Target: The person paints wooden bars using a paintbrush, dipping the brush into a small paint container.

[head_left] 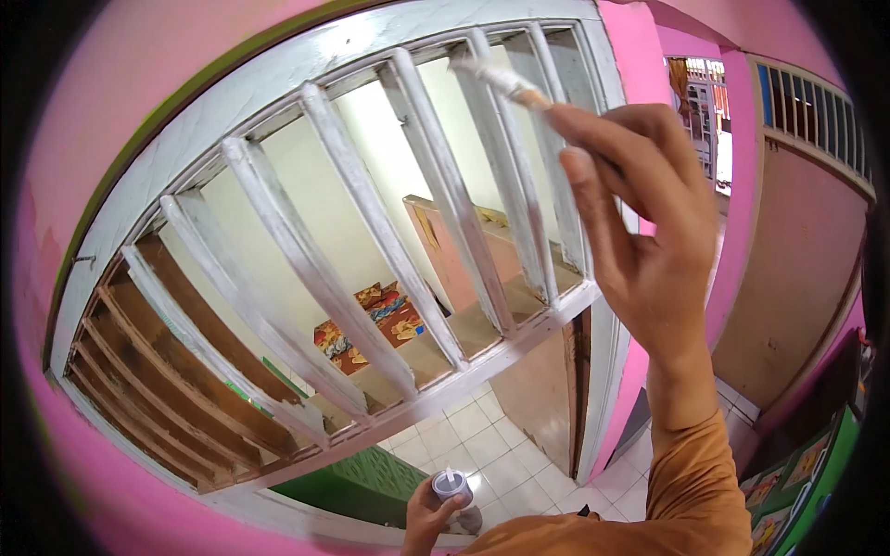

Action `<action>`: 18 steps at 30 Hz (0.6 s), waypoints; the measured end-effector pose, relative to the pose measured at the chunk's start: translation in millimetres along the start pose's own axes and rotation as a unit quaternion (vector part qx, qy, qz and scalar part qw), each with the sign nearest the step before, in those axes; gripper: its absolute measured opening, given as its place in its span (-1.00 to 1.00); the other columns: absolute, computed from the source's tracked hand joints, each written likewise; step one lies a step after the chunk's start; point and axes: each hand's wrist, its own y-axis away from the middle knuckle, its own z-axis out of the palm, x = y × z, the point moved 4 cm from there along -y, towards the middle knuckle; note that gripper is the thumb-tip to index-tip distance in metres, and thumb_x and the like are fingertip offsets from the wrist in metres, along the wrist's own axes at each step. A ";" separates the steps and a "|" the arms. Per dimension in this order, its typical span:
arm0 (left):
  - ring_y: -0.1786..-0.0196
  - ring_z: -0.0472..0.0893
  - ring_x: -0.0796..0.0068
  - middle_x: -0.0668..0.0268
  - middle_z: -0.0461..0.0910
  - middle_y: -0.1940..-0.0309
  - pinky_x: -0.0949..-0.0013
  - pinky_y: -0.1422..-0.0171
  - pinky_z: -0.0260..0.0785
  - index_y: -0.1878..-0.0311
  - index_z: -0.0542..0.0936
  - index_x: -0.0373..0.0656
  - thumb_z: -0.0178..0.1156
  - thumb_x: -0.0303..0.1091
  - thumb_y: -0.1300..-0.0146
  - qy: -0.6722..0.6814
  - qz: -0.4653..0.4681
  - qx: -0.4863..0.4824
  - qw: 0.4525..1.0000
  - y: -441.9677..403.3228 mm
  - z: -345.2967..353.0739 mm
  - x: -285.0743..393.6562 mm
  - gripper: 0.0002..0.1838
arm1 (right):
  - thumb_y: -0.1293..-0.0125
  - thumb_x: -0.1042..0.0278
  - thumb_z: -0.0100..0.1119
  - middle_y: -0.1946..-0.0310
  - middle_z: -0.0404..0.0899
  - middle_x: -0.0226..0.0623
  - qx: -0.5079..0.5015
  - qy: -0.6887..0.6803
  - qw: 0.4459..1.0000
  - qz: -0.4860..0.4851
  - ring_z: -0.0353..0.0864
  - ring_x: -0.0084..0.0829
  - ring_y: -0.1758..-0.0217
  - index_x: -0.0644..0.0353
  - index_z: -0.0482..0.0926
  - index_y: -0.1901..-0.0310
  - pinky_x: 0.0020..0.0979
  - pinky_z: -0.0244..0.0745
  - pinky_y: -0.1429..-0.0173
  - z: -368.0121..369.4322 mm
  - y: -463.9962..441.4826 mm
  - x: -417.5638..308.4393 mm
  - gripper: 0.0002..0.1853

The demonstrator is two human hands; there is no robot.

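Observation:
My right hand [640,204] is raised at the right, its fingers pinched round a brush [505,83] with a whitish, paint-smeared head. The brush tip is at the upper part of the slatted frame [357,204], near one of the right-hand slats; whether it touches cannot be told. Most slats are coated white or grey, while those at the far left [148,371] are brown. Low in the view, my left hand [426,511] holds a small open cup [452,486] of pale paint, with something white standing in it.
Behind the slats lies a room with a patterned mattress [375,324] and a tiled floor [501,445]. Pink walls [69,176] surround the frame. A brown door [788,269] stands at the right, a green cabinet [816,482] at the lower right.

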 end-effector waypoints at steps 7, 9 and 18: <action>-0.13 0.65 0.39 0.14 0.64 -0.09 0.29 -0.27 0.53 -0.28 0.45 -0.42 0.42 -0.54 -0.27 0.016 -0.015 -0.021 1.000 -4.3 10.7 5.2 -0.45 | -0.29 0.51 0.36 0.31 0.49 -0.29 -0.032 0.053 0.994 -0.091 0.50 -0.23 0.29 0.16 0.70 -0.02 -0.24 0.38 0.19 48.7 -7.7 28.5 -0.74; -0.12 0.66 0.39 0.15 0.64 -0.09 0.29 -0.27 0.53 -0.28 0.45 -0.42 0.42 -0.55 -0.27 0.016 0.001 -0.018 1.000 -5.5 9.4 2.1 -0.46 | -0.29 0.50 0.36 0.31 0.50 -0.28 -0.019 0.041 0.994 -0.098 0.50 -0.21 0.26 0.13 0.70 -0.03 -0.22 0.36 0.15 61.3 -18.4 37.5 -0.73; -0.13 0.66 0.35 0.18 0.64 -0.12 0.27 -0.22 0.57 -0.38 0.43 -0.32 0.37 -0.50 -0.33 -0.009 0.017 -0.020 1.000 -1.5 -8.6 -19.5 -0.42 | -0.34 0.56 0.33 0.29 0.51 -0.23 0.033 -0.017 0.998 -0.059 0.58 -0.37 0.31 0.25 0.70 -0.01 -0.38 0.51 0.29 22.5 -11.7 24.6 -0.78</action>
